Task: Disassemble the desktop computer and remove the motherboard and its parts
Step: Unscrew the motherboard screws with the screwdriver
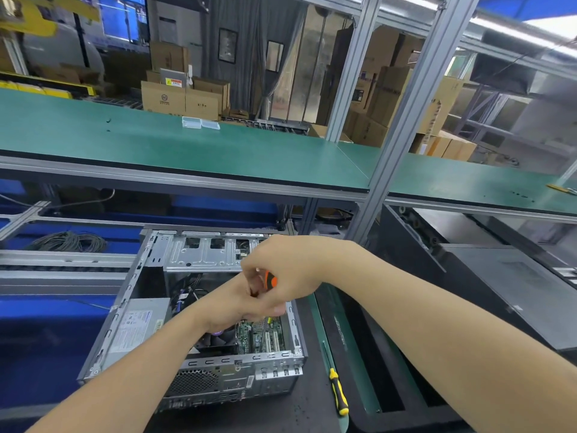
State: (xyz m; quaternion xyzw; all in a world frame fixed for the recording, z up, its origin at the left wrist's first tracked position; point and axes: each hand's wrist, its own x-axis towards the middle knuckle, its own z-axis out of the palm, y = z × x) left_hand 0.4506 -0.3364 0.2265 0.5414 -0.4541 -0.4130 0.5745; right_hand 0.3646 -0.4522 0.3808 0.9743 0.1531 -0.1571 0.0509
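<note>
The open case (199, 367) lay on its side near the front edge of the bench (312, 401), with the motherboard (259, 335) still inside beside the fan (215, 339). The right hand (287, 270) gripped the orange handle of a screwdriver (270, 281), whose shaft ran down to the board. The left hand (237, 304) sat just under it, touching it. Its fingers were hidden, so its grip could not be told. A yellow screwdriver (338, 392) lay toward the bench's right edge.
</note>
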